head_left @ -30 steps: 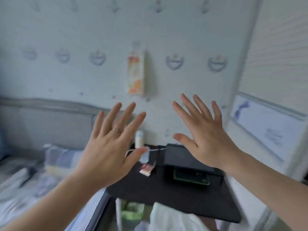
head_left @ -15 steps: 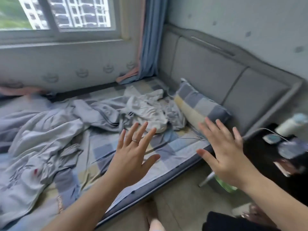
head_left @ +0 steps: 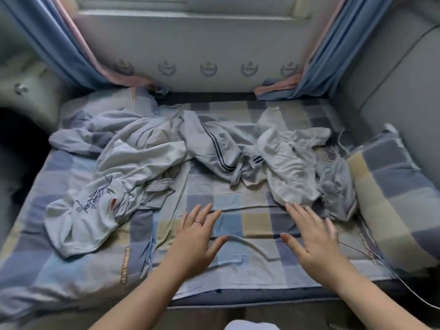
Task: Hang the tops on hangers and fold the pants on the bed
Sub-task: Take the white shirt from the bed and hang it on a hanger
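Crumpled pale grey clothes lie across the checked bed sheet (head_left: 238, 210). A light top with a dark scribbled logo (head_left: 95, 201) lies at the left. A garment with dark side stripes (head_left: 214, 148) is bunched in the middle. Another pale garment (head_left: 292, 167) is heaped at the right. My left hand (head_left: 197, 236), wearing a ring, is held with its fingers spread over the bare sheet near the front edge. My right hand (head_left: 312, 236) is spread the same way, its fingertips close to the hem of the right-hand garment. Neither hand holds anything. No hangers are in view.
A checked pillow (head_left: 392, 198) lies at the right against the grey padded headboard (head_left: 404, 79). Blue curtains (head_left: 59, 44) hang on both sides of the window wall behind the bed. A thin white cable (head_left: 404, 289) runs over the bed's front right corner.
The view has swung left from the black bedside table to face the bed squarely. Both hands stay spread and have come down over the sheet.
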